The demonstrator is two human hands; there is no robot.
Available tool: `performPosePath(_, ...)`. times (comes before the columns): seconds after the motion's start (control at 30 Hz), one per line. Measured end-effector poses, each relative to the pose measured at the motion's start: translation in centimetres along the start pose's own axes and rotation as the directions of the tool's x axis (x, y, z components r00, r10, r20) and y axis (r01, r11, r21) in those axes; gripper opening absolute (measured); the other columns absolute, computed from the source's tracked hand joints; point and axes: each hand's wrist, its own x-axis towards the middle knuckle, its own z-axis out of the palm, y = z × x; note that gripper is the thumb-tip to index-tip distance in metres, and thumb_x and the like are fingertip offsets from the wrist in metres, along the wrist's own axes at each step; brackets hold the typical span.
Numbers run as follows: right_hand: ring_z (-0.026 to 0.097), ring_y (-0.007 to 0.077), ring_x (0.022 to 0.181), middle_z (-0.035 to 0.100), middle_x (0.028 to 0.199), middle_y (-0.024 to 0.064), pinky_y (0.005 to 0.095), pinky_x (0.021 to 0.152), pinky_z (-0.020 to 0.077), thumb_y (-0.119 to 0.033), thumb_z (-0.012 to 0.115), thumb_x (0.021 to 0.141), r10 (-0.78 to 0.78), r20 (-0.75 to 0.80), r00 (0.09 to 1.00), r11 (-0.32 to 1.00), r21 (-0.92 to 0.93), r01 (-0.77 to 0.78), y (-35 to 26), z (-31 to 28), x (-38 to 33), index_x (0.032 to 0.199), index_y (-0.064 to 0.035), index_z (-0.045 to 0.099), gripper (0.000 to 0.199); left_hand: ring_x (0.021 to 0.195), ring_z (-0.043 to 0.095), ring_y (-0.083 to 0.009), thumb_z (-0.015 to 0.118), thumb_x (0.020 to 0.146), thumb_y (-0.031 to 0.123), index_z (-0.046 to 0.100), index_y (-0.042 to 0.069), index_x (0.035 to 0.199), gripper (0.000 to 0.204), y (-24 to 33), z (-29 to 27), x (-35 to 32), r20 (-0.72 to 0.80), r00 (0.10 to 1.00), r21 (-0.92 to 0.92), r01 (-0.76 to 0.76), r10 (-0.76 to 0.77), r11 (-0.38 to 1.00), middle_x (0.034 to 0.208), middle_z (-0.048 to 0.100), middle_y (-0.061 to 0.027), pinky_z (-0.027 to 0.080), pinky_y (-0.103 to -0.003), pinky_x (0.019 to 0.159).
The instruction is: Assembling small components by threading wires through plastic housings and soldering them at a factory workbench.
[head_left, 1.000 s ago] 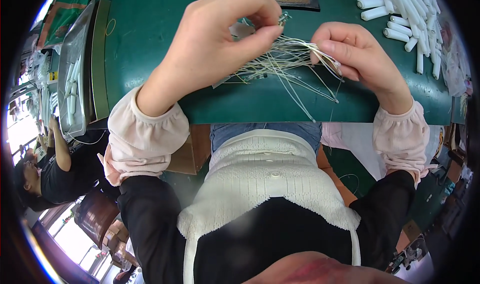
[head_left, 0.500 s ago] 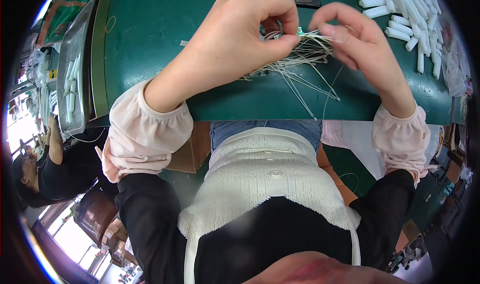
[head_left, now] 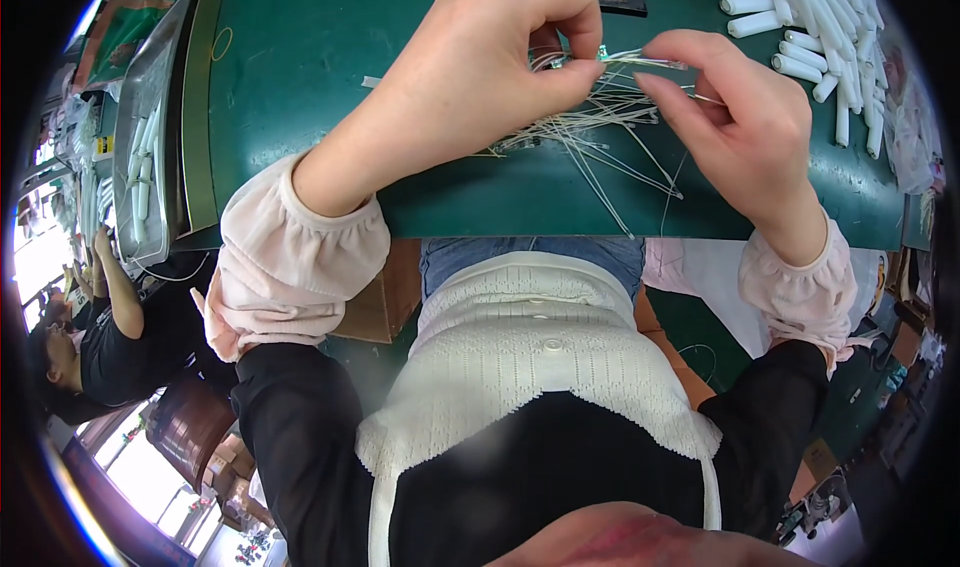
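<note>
Presumably best kept taut: thin white wires (head_left: 590, 132) fan over the green bench (head_left: 300, 87), their ends pinched shut between left hand (head_left: 480, 77) and right hand (head_left: 730, 117); white tubes (head_left: 810, 27) lie beyond.

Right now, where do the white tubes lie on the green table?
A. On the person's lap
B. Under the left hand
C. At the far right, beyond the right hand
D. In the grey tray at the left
C: the white tubes lie heaped on the green table, at its far right, beyond the right hand.
</note>
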Motion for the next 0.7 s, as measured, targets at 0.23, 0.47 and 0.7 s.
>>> performPosePath(0.23, 0.044, 0.0076, 0.047, 0.053, 0.062, 0.0024, 0.0210, 0.043, 0.0325, -0.005, 0.072, 0.077, 0.080, 0.061, 0.995, 0.996, 0.025, -0.082, 0.3, 0.3, -0.1, 0.091, -0.0047, 0.065, 0.015, 0.066, 0.060, -0.0145, 0.065, 0.078, 0.004, 0.057, -0.001, 0.082, 0.011, 0.0, 0.2, 0.2, -0.003, 0.999, -0.011, -0.042, 0.042, 0.999, 0.072, 0.061, -0.0099, 0.048, -0.027, 0.061)
performPosePath(0.47, 0.047, 0.0063, 0.051, 0.057, 0.065, 0.0011, 0.0196, 0.046, 0.0343, -0.003, 0.068, 0.081, 0.117, 0.044, 0.992, 0.992, 0.051, -0.119, 0.9, -0.2, -0.9, 0.090, -0.0022, 0.064, 0.010, 0.065, 0.060, -0.0152, 0.065, 0.077, 0.002, 0.057, -0.001, 0.081, 0.010, 0.1, -0.4, -0.1, -0.040, 0.998, 0.097, -0.051, 0.055, 0.994, 0.071, 0.061, -0.0105, 0.048, -0.027, 0.061)
performPosePath(0.7, 0.035, 0.0015, 0.053, 0.048, 0.061, -0.0047, 0.0182, 0.048, 0.0258, -0.003, 0.066, 0.084, 0.345, 0.057, 0.937, 0.924, 0.153, -0.349, 2.1, -0.6, -2.5, 0.091, -0.0017, 0.064, 0.008, 0.064, 0.058, -0.0115, 0.065, 0.076, 0.001, 0.056, -0.001, 0.079, 0.010, 0.9, -1.5, -0.2, -0.021, 1.000, 0.110, 0.024, -0.021, 0.994, 0.070, 0.060, -0.0071, 0.047, -0.026, 0.060)
